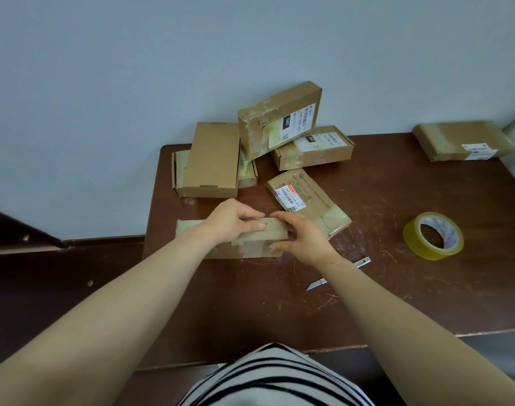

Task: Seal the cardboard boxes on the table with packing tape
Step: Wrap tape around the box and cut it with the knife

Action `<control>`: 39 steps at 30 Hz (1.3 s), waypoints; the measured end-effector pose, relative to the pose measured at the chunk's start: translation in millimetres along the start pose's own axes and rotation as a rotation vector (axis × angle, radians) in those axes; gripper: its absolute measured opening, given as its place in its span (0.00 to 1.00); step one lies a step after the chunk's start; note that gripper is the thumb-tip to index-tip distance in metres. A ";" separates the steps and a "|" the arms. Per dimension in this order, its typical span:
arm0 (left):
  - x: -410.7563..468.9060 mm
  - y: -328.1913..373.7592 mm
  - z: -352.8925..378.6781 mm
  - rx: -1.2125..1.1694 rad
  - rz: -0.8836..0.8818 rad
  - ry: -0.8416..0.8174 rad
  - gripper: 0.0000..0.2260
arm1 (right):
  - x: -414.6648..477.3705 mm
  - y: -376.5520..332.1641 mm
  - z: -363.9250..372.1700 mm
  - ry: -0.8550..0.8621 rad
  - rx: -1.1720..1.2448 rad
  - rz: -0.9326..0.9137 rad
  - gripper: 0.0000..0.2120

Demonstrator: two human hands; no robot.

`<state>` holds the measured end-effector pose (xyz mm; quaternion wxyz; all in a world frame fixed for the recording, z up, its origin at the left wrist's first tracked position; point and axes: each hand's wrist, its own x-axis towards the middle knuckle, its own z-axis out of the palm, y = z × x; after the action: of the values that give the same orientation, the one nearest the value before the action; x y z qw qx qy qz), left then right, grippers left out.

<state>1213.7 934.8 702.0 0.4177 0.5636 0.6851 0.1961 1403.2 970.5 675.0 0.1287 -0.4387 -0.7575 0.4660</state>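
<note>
Box [250,247]: lies near table's [397,288] left edge.
Left hand [232,221]: grips box top.
Right hand [303,238]: grips box's right end.
Risk: knife [317,284] just beside right forearm, may nick skin on pull-back.

- Desk [397,303]: dark brown, scratched, against a wall.
- Near box [250,250]: flat, mid-desk.
- Labelled box [312,200]: just behind it, askew.
- Box cluster [212,159]: back left, partly stacked.
- Far box [455,139]: back right corner.
- Tape roll [433,235]: right side, well apart from the boxes.
- Knife [317,284]: near the near box, partly under an arm.
</note>
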 end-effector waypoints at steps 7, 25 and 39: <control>-4.5 3.9 2.6 0.049 0.022 -0.010 0.16 | -0.6 -0.9 1.1 0.004 -0.004 0.005 0.31; -30.2 -18.8 30.7 0.775 0.485 0.110 0.23 | 3.8 -4.7 -1.8 0.023 -0.064 -0.004 0.30; -47.2 -28.0 23.6 0.720 0.610 0.251 0.26 | 4.1 -7.6 0.6 0.027 -0.105 0.004 0.30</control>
<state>1216.2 877.8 684.4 0.0339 0.8195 0.5579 0.1267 1396.3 972.1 680.0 0.1147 -0.4525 -0.7784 0.4197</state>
